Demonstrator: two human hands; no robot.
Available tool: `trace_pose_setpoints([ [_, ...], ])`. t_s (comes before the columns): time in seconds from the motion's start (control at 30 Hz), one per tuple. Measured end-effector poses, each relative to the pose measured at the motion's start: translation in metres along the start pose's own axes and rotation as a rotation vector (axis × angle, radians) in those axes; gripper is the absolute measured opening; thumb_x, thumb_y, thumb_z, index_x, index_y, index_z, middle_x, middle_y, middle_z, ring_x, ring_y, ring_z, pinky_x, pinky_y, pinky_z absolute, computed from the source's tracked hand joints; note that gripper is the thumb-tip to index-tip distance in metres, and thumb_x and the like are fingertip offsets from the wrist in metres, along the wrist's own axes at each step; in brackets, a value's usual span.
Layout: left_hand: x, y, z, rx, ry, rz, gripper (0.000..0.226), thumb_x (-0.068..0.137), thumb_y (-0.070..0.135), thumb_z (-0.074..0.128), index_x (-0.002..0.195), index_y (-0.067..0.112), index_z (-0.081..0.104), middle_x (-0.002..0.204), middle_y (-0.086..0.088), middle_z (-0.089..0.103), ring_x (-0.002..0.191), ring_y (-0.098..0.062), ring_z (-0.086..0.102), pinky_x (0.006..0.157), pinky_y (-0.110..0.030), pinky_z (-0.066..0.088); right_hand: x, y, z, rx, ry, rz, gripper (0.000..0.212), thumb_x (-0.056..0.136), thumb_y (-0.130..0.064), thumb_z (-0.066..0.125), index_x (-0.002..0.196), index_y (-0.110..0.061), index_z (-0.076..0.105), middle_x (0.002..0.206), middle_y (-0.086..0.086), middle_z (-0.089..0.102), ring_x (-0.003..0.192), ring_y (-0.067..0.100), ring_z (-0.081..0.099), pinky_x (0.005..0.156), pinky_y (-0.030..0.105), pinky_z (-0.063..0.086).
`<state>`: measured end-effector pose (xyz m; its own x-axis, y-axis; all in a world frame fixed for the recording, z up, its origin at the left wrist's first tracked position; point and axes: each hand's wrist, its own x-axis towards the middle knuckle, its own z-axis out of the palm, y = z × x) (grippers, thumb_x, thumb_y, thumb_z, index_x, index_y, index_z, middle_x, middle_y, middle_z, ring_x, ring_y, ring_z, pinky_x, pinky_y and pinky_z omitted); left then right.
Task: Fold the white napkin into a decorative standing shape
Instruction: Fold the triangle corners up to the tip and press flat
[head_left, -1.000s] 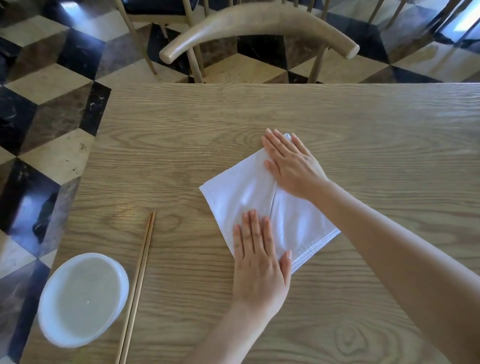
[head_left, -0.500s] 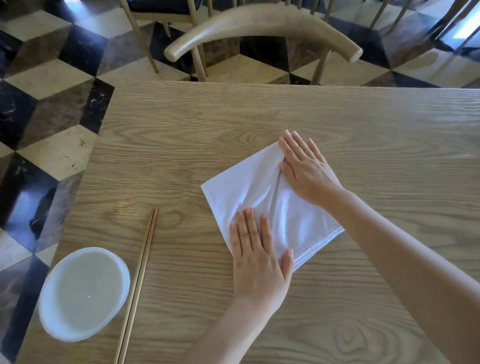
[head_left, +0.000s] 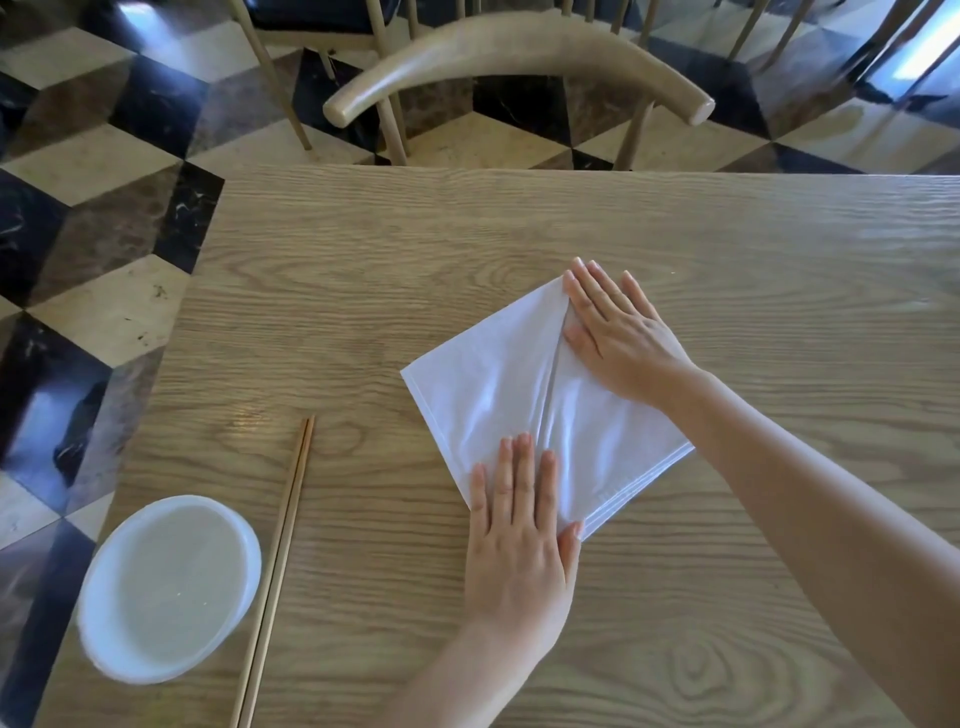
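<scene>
The white napkin (head_left: 498, 395) lies flat on the wooden table (head_left: 363, 291), folded into a diamond with a seam running down its middle. My left hand (head_left: 519, 530) rests palm down on the napkin's near corner, fingers together and stretched out. My right hand (head_left: 618, 338) presses flat on the far right flap, its fingertips at the top corner. Neither hand grips the cloth. The right half of the napkin shows stacked layers along its lower edge.
A pair of wooden chopsticks (head_left: 278, 561) lies left of the napkin. A white round bowl (head_left: 166, 587) sits at the table's near left corner. A wooden chair (head_left: 514, 57) stands beyond the far edge. The table's left edge drops to a checkered floor.
My right hand slid slightly toward the napkin's top corner, smoothing the right flap. My left hand stayed on the near corner. The view shifted a little.
</scene>
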<state>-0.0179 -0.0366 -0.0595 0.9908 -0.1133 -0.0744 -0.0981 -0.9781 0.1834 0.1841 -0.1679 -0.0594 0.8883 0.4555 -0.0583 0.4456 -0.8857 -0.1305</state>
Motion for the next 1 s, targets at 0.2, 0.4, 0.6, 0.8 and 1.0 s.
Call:
trace_pose_setpoints([
  [0.2,-0.008,0.003,0.002,-0.032,-0.009,0.023,0.07,0.09,0.048,0.035,0.139,-0.002,0.034,0.149,-0.022,0.029,0.139,-0.033,0.024,0.108,-0.046,0.02,-0.022,-0.036,-0.011,0.068,0.064,-0.168,0.062,0.093,-0.041,0.014,0.147,-0.009,0.019,0.156,0.005,0.015,0.144,0.015,0.008,0.118,0.036,0.001],
  [0.4,-0.011,0.004,0.006,-0.035,-0.032,0.045,0.077,0.088,0.053,0.038,0.14,-0.004,0.03,0.15,-0.025,0.025,0.14,-0.037,0.021,0.108,-0.047,0.02,-0.029,-0.044,0.007,0.006,-0.06,-0.304,0.059,0.095,-0.04,0.016,0.147,-0.014,0.019,0.156,0.001,0.019,0.142,0.012,0.012,0.116,0.03,-0.003],
  [0.6,-0.012,0.005,0.004,-0.005,-0.05,0.048,0.078,0.09,0.053,0.036,0.141,-0.005,0.026,0.15,-0.026,0.021,0.14,-0.038,0.017,0.108,-0.049,0.019,0.014,-0.024,-0.004,-0.003,-0.059,-0.181,0.064,0.09,-0.044,0.001,0.148,-0.02,0.007,0.158,-0.006,0.006,0.144,0.007,0.002,0.117,0.031,-0.006],
  [0.8,-0.013,0.005,0.004,0.035,-0.037,0.054,0.079,0.088,0.053,0.038,0.14,-0.006,0.029,0.148,-0.028,0.023,0.139,-0.039,0.021,0.108,-0.049,0.02,0.031,-0.035,-0.027,0.012,-0.13,-0.196,0.055,0.099,-0.038,0.013,0.148,-0.017,0.003,0.158,-0.002,-0.002,0.144,0.01,-0.006,0.116,0.031,-0.009],
  [1.0,-0.013,0.005,0.006,0.018,-0.008,0.048,0.078,0.089,0.053,0.038,0.14,-0.005,0.029,0.149,-0.025,0.026,0.14,-0.036,0.021,0.11,-0.047,0.018,-0.007,-0.082,0.0,0.037,-0.268,-0.676,0.054,0.096,-0.037,0.011,0.148,-0.025,0.003,0.157,-0.01,0.001,0.144,0.006,-0.004,0.117,0.031,-0.005],
])
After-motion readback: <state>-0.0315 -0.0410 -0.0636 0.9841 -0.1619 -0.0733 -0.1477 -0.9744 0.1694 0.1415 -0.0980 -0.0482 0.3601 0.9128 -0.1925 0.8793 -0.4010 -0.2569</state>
